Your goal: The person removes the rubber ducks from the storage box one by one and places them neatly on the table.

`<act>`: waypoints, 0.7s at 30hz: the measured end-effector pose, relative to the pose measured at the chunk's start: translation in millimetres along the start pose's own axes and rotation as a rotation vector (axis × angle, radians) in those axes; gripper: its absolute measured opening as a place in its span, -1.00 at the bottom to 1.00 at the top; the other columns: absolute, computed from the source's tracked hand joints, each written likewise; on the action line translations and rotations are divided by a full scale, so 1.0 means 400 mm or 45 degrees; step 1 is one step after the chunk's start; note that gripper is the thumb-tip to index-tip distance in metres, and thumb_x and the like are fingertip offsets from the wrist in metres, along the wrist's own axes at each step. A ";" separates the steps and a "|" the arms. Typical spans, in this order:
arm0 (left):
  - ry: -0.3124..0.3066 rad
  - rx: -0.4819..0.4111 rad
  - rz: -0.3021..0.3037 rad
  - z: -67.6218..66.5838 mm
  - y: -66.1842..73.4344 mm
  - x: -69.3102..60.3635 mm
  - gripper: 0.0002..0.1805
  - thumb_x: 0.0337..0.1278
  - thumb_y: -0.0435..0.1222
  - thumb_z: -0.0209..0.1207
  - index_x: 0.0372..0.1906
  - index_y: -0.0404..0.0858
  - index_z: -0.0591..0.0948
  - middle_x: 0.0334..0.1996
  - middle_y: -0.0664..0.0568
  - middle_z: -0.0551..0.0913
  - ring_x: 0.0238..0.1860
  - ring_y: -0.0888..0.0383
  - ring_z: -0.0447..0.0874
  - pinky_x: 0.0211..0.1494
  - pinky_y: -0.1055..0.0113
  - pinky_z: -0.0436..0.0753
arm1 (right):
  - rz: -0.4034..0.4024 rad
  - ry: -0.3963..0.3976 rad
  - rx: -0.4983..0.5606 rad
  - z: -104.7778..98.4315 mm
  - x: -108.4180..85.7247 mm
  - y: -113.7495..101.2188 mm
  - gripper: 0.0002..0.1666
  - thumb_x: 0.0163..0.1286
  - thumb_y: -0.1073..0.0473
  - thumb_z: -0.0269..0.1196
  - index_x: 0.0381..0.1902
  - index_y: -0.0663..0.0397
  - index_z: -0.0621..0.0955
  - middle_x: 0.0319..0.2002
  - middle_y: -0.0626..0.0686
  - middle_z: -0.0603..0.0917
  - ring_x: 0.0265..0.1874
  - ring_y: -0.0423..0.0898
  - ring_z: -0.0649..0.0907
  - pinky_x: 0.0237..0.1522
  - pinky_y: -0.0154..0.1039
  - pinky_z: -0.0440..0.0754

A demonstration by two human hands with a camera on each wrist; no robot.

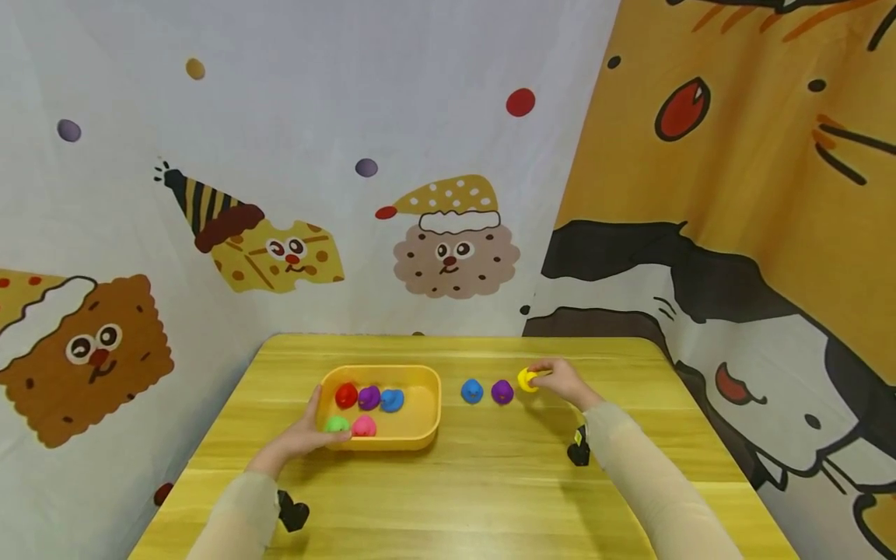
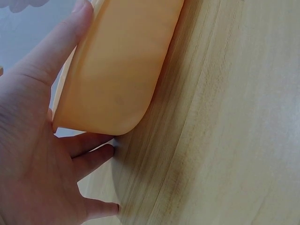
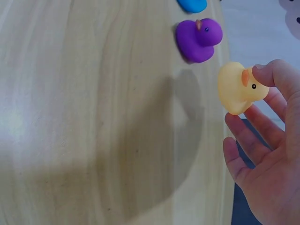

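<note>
My right hand [image 1: 562,383] pinches a yellow rubber duck [image 3: 234,88] between thumb and fingers, over the right half of the table. Left of it, a purple rubber duck [image 1: 502,392] and a blue rubber duck [image 1: 472,390] stand on the wood. My left hand [image 1: 306,437] holds the near left corner of a yellow plastic tray [image 1: 402,444], thumb along the near rim, other fingers at the left side. Inside are a red duck [image 1: 346,395], a purple duck [image 1: 369,397], a blue duck [image 1: 392,400], a green duck [image 1: 337,424] and a pink duck [image 1: 364,425].
The wooden table [image 1: 448,513] ends at the back against a printed cloth wall [image 1: 448,93]. Black wrist cameras sit at the left wrist [image 1: 292,511] and the right wrist [image 1: 579,449].
</note>
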State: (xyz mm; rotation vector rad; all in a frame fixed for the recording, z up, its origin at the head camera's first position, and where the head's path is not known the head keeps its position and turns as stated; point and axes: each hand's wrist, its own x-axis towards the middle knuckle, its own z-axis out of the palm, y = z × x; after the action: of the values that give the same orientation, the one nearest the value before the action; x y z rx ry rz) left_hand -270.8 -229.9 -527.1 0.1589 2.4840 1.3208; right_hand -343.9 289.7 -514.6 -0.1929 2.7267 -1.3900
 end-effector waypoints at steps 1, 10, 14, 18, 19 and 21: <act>-0.001 0.002 0.003 0.000 0.000 0.000 0.41 -0.01 -0.01 0.41 0.46 -0.33 -0.52 0.42 -0.57 -0.32 0.38 -0.53 -0.19 0.35 -0.34 -0.08 | -0.002 0.002 -0.004 -0.001 -0.002 0.004 -0.61 0.19 0.29 0.36 -0.03 0.40 0.63 0.03 0.34 0.61 -0.16 0.05 0.66 -0.09 -0.08 0.65; 0.004 0.011 -0.030 0.004 -0.006 -0.005 0.40 -0.01 0.00 0.40 0.47 -0.28 -0.51 0.43 -0.54 -0.28 0.39 -0.50 -0.15 0.37 -0.31 -0.06 | -0.010 0.017 -0.048 0.000 -0.027 0.034 -0.65 0.19 0.31 0.35 -0.08 0.41 0.65 -0.03 0.32 0.64 -0.11 0.11 0.64 -0.13 -0.15 0.65; 0.007 0.013 -0.027 0.005 -0.002 -0.005 0.39 0.00 0.00 0.40 0.47 -0.28 -0.51 0.43 -0.54 -0.28 0.39 -0.51 -0.14 0.37 -0.31 -0.05 | 0.025 0.033 -0.033 0.006 -0.033 0.044 -0.65 0.18 0.31 0.37 -0.08 0.38 0.65 -0.03 0.31 0.65 -0.10 0.11 0.64 -0.13 -0.14 0.64; 0.014 0.009 -0.021 0.004 -0.002 -0.003 0.38 0.01 -0.02 0.40 0.47 -0.29 -0.51 0.43 -0.54 -0.30 0.39 -0.51 -0.16 0.36 -0.32 -0.07 | 0.049 0.055 -0.033 0.010 -0.032 0.051 -0.64 0.18 0.31 0.38 -0.07 0.36 0.65 -0.02 0.29 0.64 -0.07 0.10 0.62 -0.11 -0.14 0.64; 0.016 0.009 -0.027 0.003 -0.003 -0.002 0.39 0.01 -0.02 0.40 0.47 -0.28 -0.51 0.44 -0.53 -0.30 0.39 -0.50 -0.16 0.37 -0.31 -0.07 | 0.052 0.059 -0.030 0.011 -0.031 0.052 -0.64 0.18 0.31 0.37 -0.06 0.36 0.65 -0.02 0.29 0.64 -0.06 0.11 0.62 -0.11 -0.13 0.64; 0.016 0.016 -0.032 0.002 -0.003 -0.001 0.39 0.01 -0.01 0.39 0.47 -0.28 -0.51 0.44 -0.53 -0.30 0.39 -0.51 -0.16 0.36 -0.32 -0.07 | 0.060 0.064 -0.025 0.011 -0.031 0.052 -0.64 0.18 0.32 0.37 -0.06 0.36 0.65 -0.03 0.28 0.65 -0.05 0.12 0.61 -0.09 -0.13 0.63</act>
State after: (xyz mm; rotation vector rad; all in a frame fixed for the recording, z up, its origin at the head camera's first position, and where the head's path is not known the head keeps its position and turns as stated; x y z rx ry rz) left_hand -270.0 -230.0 -528.5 0.1219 2.4966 1.3002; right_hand -332.6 300.0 -533.9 -0.0960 2.7674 -1.3747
